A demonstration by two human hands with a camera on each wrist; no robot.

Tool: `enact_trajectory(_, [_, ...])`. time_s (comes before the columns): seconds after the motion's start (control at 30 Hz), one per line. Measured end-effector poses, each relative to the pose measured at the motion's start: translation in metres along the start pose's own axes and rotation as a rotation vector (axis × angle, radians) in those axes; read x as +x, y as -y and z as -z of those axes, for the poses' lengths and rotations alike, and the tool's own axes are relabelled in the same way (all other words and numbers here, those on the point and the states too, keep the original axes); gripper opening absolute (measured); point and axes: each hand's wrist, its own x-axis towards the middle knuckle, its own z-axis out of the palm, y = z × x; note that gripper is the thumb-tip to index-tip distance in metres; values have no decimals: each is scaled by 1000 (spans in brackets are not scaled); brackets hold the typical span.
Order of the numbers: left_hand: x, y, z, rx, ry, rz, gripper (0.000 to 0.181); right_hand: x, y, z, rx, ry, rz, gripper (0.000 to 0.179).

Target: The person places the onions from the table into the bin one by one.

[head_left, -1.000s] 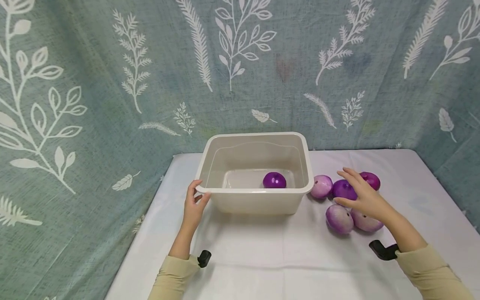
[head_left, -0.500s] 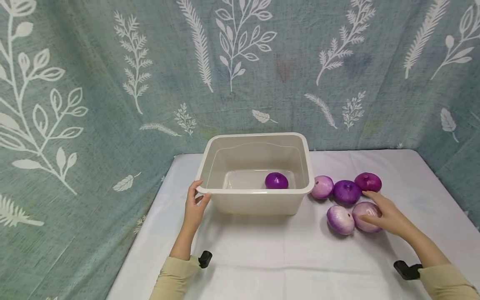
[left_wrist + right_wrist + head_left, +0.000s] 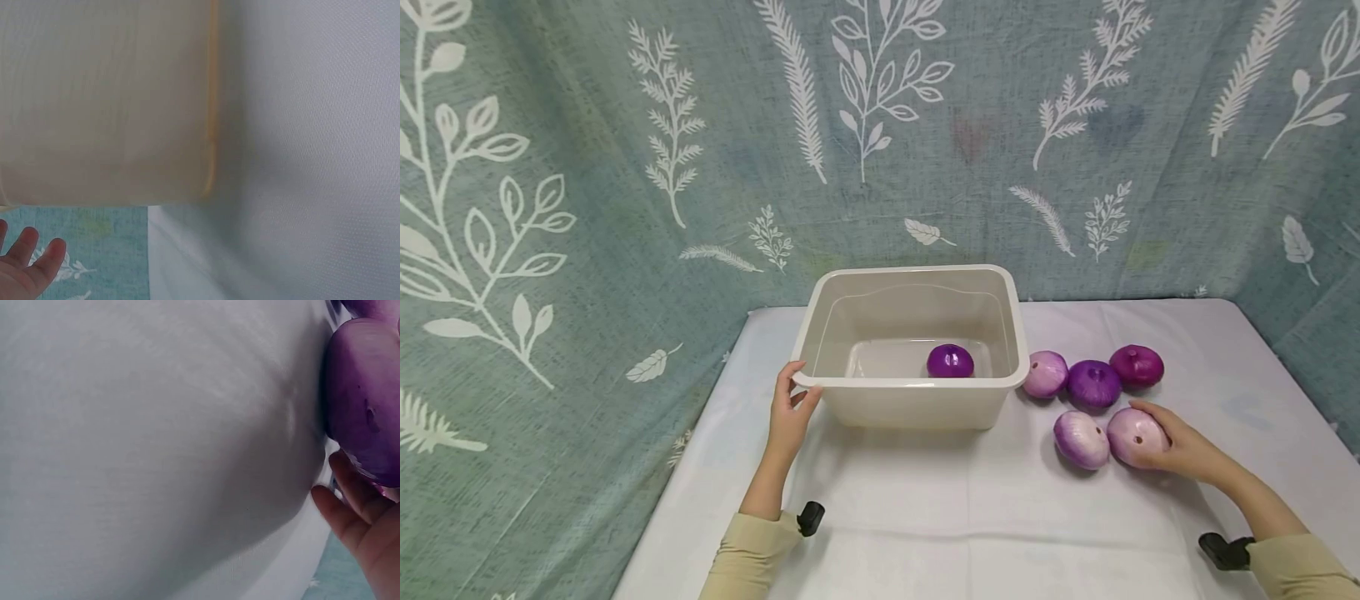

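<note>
My left hand [image 3: 788,421] holds the front left corner of a beige plastic tub [image 3: 910,404], thumb in front and fingers at the side. Its fingertips show beside the tub wall [image 3: 106,106] in the left wrist view. One dark purple onion [image 3: 950,361] lies inside the tub. On the right, my right hand [image 3: 1180,446] grips a pale purple onion [image 3: 1133,437], thumb at the near side and fingers at the far side. That onion [image 3: 365,400] rests on the table. Touching its left side is another pale onion [image 3: 1081,439].
Right of the tub lie a light purple onion [image 3: 1045,374], a dark purple onion [image 3: 1093,385] and a magenta onion [image 3: 1137,367]. A white cloth covers the table [image 3: 925,517]. Leaf-patterned green fabric [image 3: 970,208] hangs behind and at both sides.
My right hand has drawn back from above the far onions, moved right and toward me, and taken hold of the nearer right pale onion, which has turned slightly. The left hand has stayed put.
</note>
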Motion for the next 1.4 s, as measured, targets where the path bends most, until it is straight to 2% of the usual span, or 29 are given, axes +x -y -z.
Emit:
enact_trajectory(0.3, [1, 2, 0, -16, 1, -6, 48, -3, -1, -3, -6, 36, -73, 84])
enact_trajectory(0.77, [0, 1, 0, -23, 16, 2, 48, -4, -1, -1, -53, 3, -71, 82])
enact_trajectory(0.93, [0, -1, 0, -13, 10, -4, 48, -2, -3, 4, -66, -10, -83, 83])
enact_trajectory(1.17, [0, -1, 1, -5, 18, 7, 48, 0, 3, 18, -59, 26, -126, 86])
enact_trajectory(1.4, [0, 1, 1, -8, 9, -1, 49, 9, 12, 36, -82, 26, -93, 88])
